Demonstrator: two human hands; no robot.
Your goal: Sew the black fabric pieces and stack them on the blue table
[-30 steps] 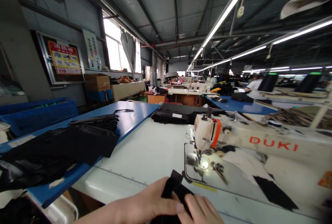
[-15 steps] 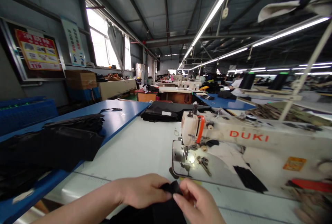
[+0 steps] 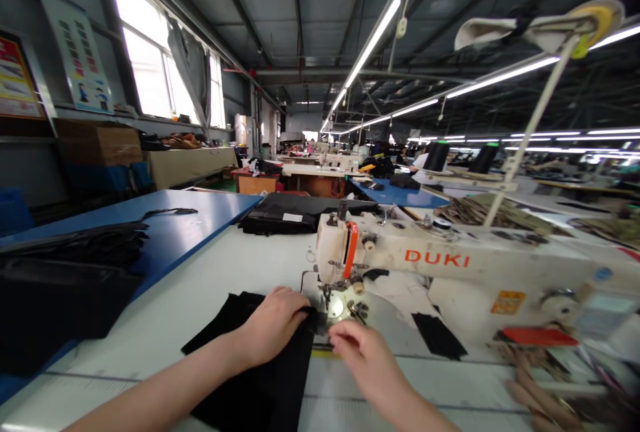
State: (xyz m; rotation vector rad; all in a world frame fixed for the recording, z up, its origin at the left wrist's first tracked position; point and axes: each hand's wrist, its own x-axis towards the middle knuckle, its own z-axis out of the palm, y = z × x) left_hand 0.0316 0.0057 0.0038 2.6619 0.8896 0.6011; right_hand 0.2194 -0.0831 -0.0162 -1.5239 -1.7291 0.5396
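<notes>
A black fabric piece (image 3: pixel 260 359) lies flat on the white sewing table (image 3: pixel 215 285), its far edge at the needle of a white DUKI sewing machine (image 3: pixel 450 265). My left hand (image 3: pixel 275 322) rests on top of the fabric with curled fingers, pressing its far edge near the needle plate (image 3: pixel 336 305). My right hand (image 3: pixel 363 349) is just right of it, fingers pinched together at the fabric's edge in front of the presser foot.
A stack of black fabric (image 3: pixel 65 272) sits on a blue table (image 3: pixel 195 212) at left. More folded black cloth (image 3: pixel 295 213) lies behind the machine. A small black piece (image 3: pixel 439 337) lies under the machine arm. A thread stand (image 3: pixel 530 119) rises at right. Other workstations stretch beyond.
The view has swung to the right. Both hands have moved forward with the black fabric, which now lies spread flat on the table up against the needle.
</notes>
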